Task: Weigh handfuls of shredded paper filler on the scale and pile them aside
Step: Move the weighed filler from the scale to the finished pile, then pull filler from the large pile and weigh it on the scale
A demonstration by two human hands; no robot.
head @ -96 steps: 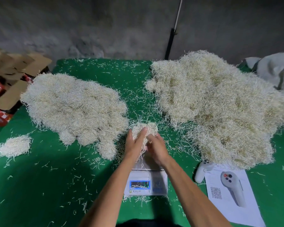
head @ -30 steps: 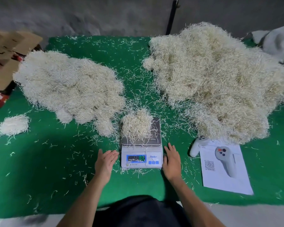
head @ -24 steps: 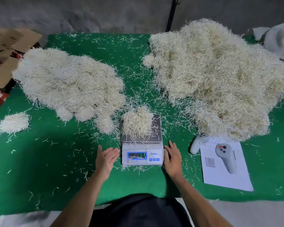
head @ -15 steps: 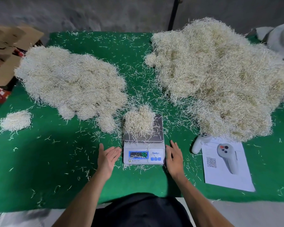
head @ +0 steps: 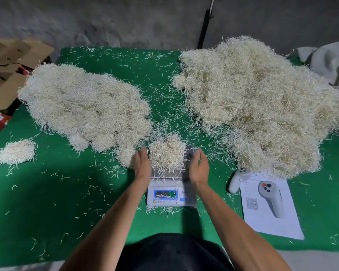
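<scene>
A small white digital scale (head: 171, 194) with a lit display stands at the table's near middle. A handful of cream shredded paper (head: 167, 153) lies on its steel pan. My left hand (head: 142, 165) is at the clump's left side, fingers straight, touching or nearly touching it. My right hand (head: 199, 167) hovers at the clump's right side, fingers relaxed, a small gap between. A broad low pile of filler (head: 86, 108) spreads at the left. A taller, larger pile (head: 258, 102) fills the right.
A green cloth (head: 47, 202) strewn with loose shreds covers the table. A small separate clump (head: 16, 152) sits far left. Two white controllers (head: 237, 179) (head: 270, 198) and a printed sheet (head: 270, 216) lie right of the scale. Cardboard boxes (head: 6, 75) stand beyond the left edge.
Both hands have moved forward from beside the scale's display up to the two sides of the clump on the pan. The clump itself has stayed put.
</scene>
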